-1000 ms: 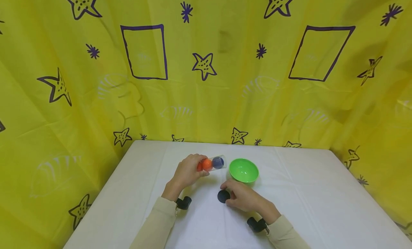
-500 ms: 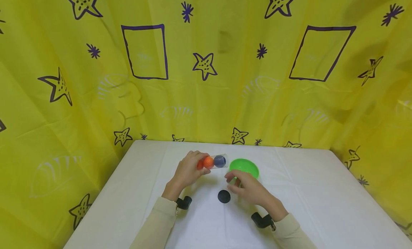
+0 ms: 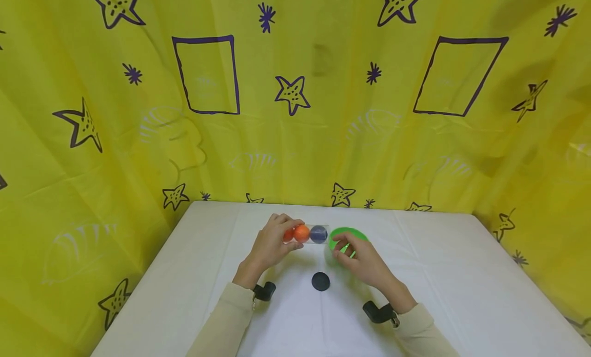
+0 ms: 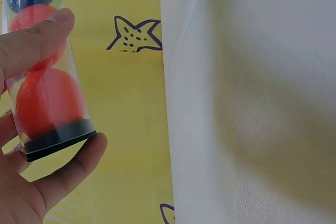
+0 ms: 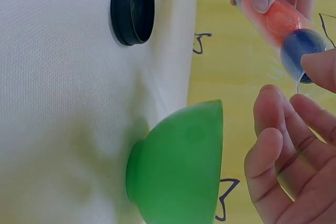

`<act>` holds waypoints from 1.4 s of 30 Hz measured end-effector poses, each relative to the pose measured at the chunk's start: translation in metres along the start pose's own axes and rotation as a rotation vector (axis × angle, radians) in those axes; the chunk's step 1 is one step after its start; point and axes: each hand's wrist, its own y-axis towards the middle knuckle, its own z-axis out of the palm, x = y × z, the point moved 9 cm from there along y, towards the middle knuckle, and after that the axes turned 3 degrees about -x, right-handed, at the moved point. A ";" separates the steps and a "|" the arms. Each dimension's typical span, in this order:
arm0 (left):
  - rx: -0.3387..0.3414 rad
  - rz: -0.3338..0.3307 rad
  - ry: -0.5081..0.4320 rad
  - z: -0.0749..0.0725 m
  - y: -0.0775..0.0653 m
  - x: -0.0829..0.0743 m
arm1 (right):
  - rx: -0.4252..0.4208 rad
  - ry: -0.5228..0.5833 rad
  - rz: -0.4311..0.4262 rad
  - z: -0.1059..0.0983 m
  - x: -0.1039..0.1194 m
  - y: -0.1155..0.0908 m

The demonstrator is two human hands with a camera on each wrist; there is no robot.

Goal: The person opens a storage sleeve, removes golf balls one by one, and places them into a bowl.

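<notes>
My left hand grips a clear plastic tube held sideways above the table. Inside are two orange-red balls and a dark blue ball, the blue one nearest the uncapped end. A black cap closes the other end, by the left fingers. Near the tube's mouth, over the green bowl, is my right hand, its fingers loosely bent and holding nothing. It covers part of the bowl in the head view. A round black lid lies on the table between the forearms.
A white cloth covers the table. Behind it and on both sides hangs a yellow curtain with stars and outlined shapes. Each wrist wears a black camera mount.
My right hand has let go of the black lid on the table and moved up and away to the bowl and tube mouth. The left hand has turned the tube closer to level.
</notes>
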 end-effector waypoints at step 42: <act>0.042 0.005 -0.012 0.004 0.001 -0.015 | -0.014 0.059 0.045 0.000 -0.012 0.001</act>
